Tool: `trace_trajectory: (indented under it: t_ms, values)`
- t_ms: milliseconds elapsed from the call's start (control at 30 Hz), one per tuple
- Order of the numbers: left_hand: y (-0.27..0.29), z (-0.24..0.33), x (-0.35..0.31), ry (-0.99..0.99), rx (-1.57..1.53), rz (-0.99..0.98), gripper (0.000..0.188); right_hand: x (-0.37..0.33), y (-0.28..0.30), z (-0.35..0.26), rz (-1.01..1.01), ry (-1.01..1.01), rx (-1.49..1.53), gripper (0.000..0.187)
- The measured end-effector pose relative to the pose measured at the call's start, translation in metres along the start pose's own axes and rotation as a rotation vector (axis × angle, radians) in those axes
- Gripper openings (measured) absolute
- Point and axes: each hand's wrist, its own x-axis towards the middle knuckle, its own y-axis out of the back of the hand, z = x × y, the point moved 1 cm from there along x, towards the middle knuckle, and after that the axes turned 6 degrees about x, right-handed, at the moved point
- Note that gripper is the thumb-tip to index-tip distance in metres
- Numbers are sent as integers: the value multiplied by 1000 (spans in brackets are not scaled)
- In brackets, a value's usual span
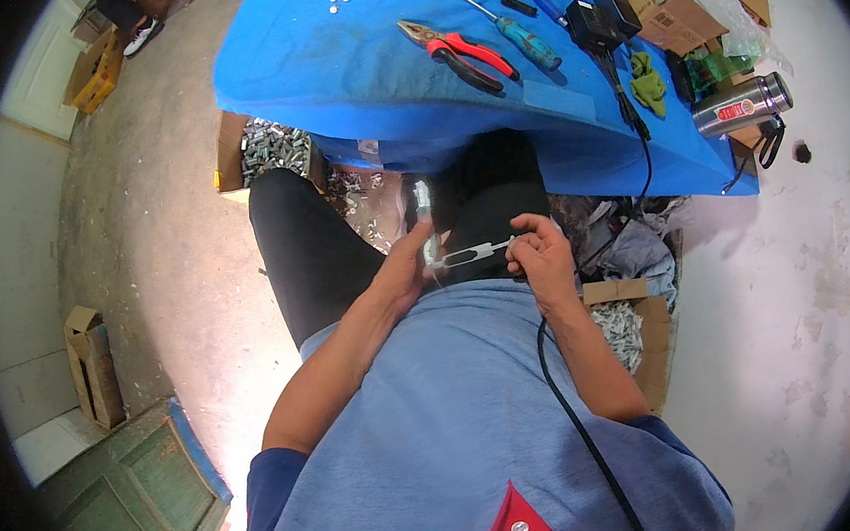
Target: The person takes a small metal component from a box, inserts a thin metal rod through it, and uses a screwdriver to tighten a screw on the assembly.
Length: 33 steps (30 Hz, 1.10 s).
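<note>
Above my lap, my left hand (407,263) is closed around a slim, shiny, clear-and-silver piece (423,200) that points away from me. Its exact kind I cannot make out. From that piece a thin white part with a long slot (482,252) stretches across to my right hand (543,258). The fingers of my right hand are pinched on its right end. At its left end the white part meets the shiny piece beside my left fingers; whether they are joined is not clear.
On the blue-covered table (330,73) lie red-handled pliers (458,53), a teal screwdriver (527,43), a black adapter (590,25) and a steel flask (744,106). Below stand a box of small metal pieces (276,147) and a box of white parts (618,335). A black cable (591,442) crosses my shirt.
</note>
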Motion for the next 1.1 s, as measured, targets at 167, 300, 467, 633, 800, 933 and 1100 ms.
trace_trajectory:
  t_ms: [167,300,467,633,800,933,1100]
  values:
    - [8,-4,5,-10,-33,12,32,0,0,7,-123,152,-531,26]
    - [4,-3,4,-19,-20,50,30,-10,-17,-13,-152,263,-856,31]
    - [0,5,-4,-23,9,39,30,-9,-27,-16,-103,539,-1208,42]
    - [8,-8,11,-53,-22,-7,33,-6,-52,-16,-319,543,-934,67]
    - [10,-8,11,-56,6,-15,34,2,-62,-5,-414,581,-878,51]
    - [15,-10,12,-45,1,11,33,4,-70,-15,-380,622,-884,36]
    - [14,-6,9,-29,-12,25,32,11,-70,-7,-430,627,-851,30]
